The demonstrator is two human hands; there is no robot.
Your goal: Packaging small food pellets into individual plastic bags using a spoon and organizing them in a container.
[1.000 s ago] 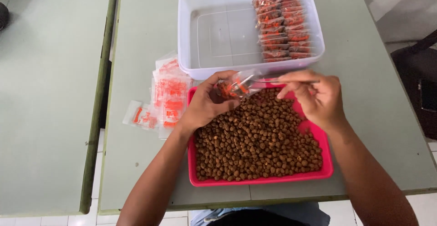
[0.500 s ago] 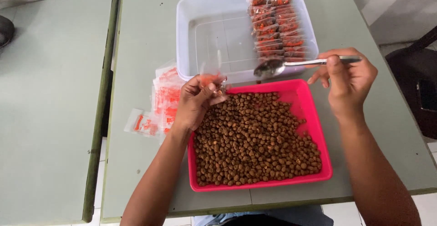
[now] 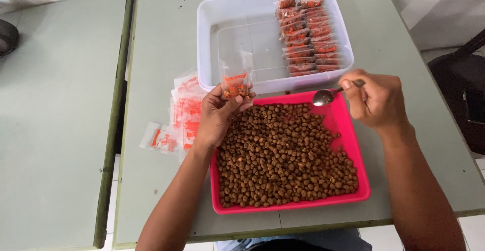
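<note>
**Spoon drawn back, small bag held up over the tray's edge**

Green tabletop [image 3: 166,38] runs under everything, with a second table to your left across a narrow gap. Loose empty bags [image 3: 177,112], clear with orange print, lie in a heap just left of your left wrist. Your left hand [image 3: 218,115] is curled around one small bag [image 3: 235,85], pinching it upright between thumb and fingers at the far left corner of the pink tray [image 3: 353,145]; brown pellets show inside it. Half a second ago the spoon sat farther back over the white tub, and a second ago both hands met over the tray. Now they are apart, so the scoop looks delivered and the bag seems ready for closing. Brown pellets [image 3: 285,160] fill the tray in a thick layer. Behind it the white tub [image 3: 212,43] holds a neat column of filled bags [image 3: 308,33] along its right side. Your right hand [image 3: 376,99] is closed on the handle of the metal spoon [image 3: 323,97], whose bowl looks empty and hovers above the tray's far rim.
</note>
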